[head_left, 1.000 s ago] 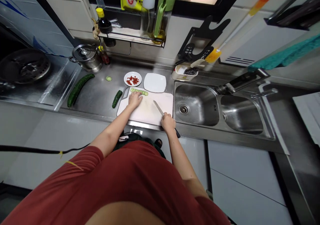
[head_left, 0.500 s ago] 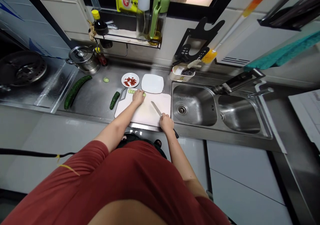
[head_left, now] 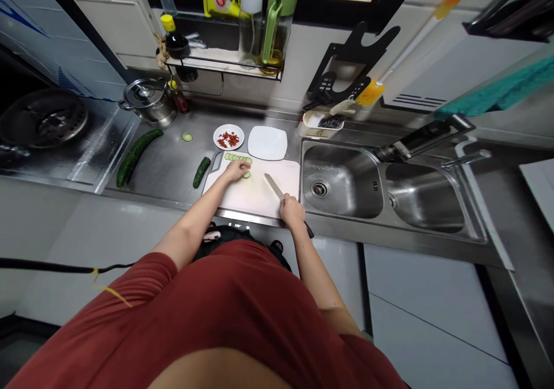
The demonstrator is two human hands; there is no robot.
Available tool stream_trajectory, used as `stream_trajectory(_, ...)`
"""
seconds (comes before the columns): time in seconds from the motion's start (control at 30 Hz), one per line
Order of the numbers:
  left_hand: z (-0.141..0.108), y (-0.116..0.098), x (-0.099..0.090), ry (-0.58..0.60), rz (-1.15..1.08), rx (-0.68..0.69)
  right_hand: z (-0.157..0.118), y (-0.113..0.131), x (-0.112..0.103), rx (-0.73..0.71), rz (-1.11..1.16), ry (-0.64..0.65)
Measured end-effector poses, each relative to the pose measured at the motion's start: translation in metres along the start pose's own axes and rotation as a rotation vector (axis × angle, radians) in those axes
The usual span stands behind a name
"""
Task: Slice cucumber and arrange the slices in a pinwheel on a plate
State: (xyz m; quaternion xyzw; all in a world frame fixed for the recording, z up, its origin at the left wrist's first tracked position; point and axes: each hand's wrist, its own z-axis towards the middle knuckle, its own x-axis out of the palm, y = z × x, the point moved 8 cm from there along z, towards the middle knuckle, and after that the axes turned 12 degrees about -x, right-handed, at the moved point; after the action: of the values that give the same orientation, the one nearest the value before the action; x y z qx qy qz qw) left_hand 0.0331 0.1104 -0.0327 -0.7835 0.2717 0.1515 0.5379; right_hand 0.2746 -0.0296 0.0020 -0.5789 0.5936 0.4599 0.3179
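Observation:
On the white cutting board (head_left: 255,195), a row of cucumber slices (head_left: 236,157) runs along the far edge. My left hand (head_left: 236,170) hovers just below that row, fingers loosely stretched to the right and seemingly holding nothing. A single cucumber slice (head_left: 246,175) is by its fingertips; whether they touch it I cannot tell. My right hand (head_left: 292,210) grips the dark handle of a kitchen knife (head_left: 274,186), its blade pointing up and left over the board. A short piece of cucumber (head_left: 201,172) lies left of the board.
Behind the board stand a plate of chopped red pieces (head_left: 228,145) and a white square plate (head_left: 267,142). A long cucumber (head_left: 137,157), a cucumber end piece (head_left: 186,137) and a lidded pot (head_left: 149,103) are further left. The double sink (head_left: 341,181) borders the board's right side.
My left hand has drawn back slightly down and left from the slice row, uncovering more slices and the single one near its fingertips. The knife stays in my right hand; the view has shifted slightly.

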Motion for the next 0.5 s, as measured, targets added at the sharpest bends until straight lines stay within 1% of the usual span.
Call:
stream_trajectory(0.13,-0.008,-0.002,0.002,0.234,0.03,0.08,0.001,0.0,0.0,0.003,0.008,-0.012)
stream_trajectory(0.2,-0.012,-0.006,0.006,0.303,0.091,0.101,0.001,0.0,0.0,-0.001,0.016,-0.016)
stream_trajectory(0.23,-0.013,-0.008,0.008,0.312,0.143,0.116,0.001,0.0,0.0,0.0,0.019,-0.017)
stream_trajectory(0.3,-0.016,-0.013,0.011,0.285,0.267,0.159,0.001,-0.001,0.001,0.002,0.022,-0.019)
stream_trajectory(0.4,-0.019,-0.023,0.012,0.189,0.415,0.239,0.001,0.0,0.001,0.004,0.016,-0.02)
stream_trajectory(0.47,-0.023,-0.027,0.011,0.124,0.448,0.273,0.0,0.0,0.003,0.003,0.01,-0.02)
stream_trajectory(0.5,-0.025,-0.028,0.008,0.08,0.441,0.269,0.0,0.0,0.003,0.001,0.007,-0.019)
